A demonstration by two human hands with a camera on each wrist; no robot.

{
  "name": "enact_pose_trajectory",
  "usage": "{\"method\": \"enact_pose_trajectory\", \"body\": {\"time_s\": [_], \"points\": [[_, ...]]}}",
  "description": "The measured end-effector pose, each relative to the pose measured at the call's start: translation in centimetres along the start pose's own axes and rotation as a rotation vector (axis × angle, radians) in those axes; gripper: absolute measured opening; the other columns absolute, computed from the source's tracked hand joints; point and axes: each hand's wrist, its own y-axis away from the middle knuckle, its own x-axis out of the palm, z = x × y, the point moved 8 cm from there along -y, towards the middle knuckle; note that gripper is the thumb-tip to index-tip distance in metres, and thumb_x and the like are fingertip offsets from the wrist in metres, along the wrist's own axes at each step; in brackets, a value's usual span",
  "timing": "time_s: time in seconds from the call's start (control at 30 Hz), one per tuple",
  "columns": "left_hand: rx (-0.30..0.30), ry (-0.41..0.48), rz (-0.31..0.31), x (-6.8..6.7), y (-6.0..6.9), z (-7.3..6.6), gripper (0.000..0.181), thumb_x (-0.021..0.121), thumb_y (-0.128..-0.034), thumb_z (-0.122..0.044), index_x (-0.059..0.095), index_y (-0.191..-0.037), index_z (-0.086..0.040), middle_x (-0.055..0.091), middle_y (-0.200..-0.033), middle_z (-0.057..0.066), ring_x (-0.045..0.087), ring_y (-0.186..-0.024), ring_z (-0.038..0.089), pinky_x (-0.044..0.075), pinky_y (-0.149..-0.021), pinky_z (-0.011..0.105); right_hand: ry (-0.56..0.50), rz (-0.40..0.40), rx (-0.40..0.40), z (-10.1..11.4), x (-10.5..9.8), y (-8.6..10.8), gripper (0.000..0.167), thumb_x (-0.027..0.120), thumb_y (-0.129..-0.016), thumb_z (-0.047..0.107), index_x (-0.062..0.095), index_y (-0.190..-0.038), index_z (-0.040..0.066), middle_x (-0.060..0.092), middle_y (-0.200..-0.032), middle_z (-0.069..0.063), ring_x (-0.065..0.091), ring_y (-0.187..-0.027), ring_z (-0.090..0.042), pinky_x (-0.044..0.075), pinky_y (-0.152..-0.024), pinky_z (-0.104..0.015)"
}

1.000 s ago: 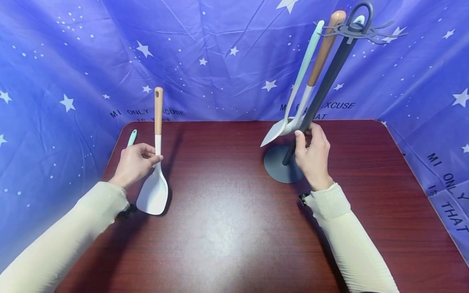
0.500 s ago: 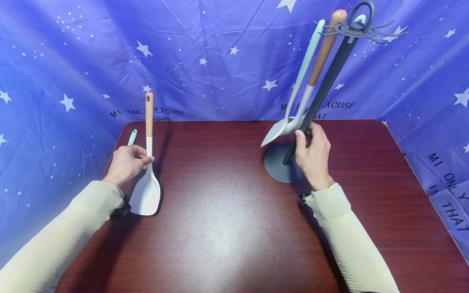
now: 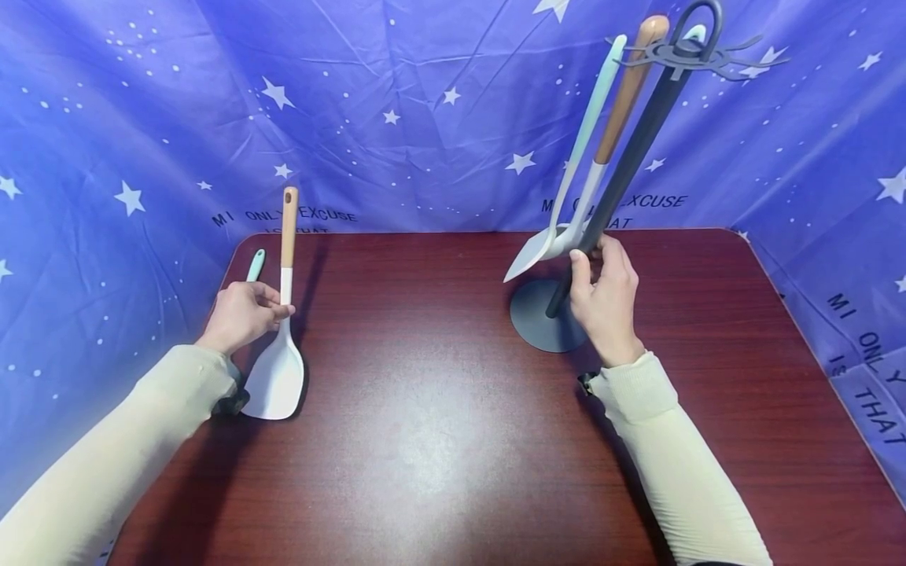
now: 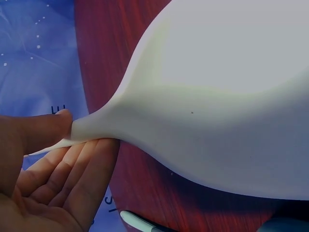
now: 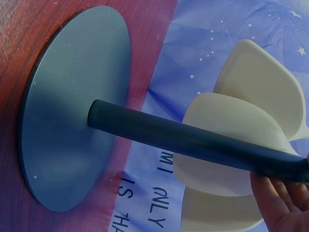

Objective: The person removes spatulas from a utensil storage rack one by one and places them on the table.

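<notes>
Pale cream long sleeves, sl. wrinkled, w/ broad cuffs, sm. blk wrist device ea. side

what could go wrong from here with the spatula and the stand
The spatula could twist or slip, since the left grip only pinches its narrow neck. The dark stand might tip if the right grip lets go, as utensils hang bunched toward one side.

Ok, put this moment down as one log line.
left hand: pinches spatula | right hand: holds dark stand | hung utensils: on stand
</notes>
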Motion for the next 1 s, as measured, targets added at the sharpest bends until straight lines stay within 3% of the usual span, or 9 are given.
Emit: {"method": "enact_pose_trajectory", "body": {"time_s": [0.57, 1.0], "points": [[-0.024, -0.015, 0.025, 1.2, -0.8, 0.9, 0.02, 0.074, -0.0826, -0.012, 0.065, -0.087, 0.005, 0.07, -0.075, 0.016, 0.069, -0.063, 0.025, 0.054, -0.055, 0.029, -0.003, -0.009, 0.009, -0.1, 0.0, 0.0, 0.023, 0.063, -0.089, 0.01, 0.061, -0.108, -0.003, 0.061, -0.089, -0.016, 0.06, -0.076, -0.022, 0.041, -0.069, -0.011], [-0.057, -0.008, 0.051, 1.5, -1.0, 1.3, 0.021, 0.074, -0.0827, -0.01, 0.063, -0.089, 0.007, 0.07, -0.077, 0.018, 0.07, -0.065, 0.028, 0.056, -0.058, 0.033, -0.012, -0.005, 0.005, 0.0, 0.0, 0.0, 0.024, 0.062, -0.09, 0.01, 0.061, -0.108, -0.006, 0.06, -0.088, -0.017, 0.059, -0.075, -0.023, 0.041, -0.068, -0.012]]}}
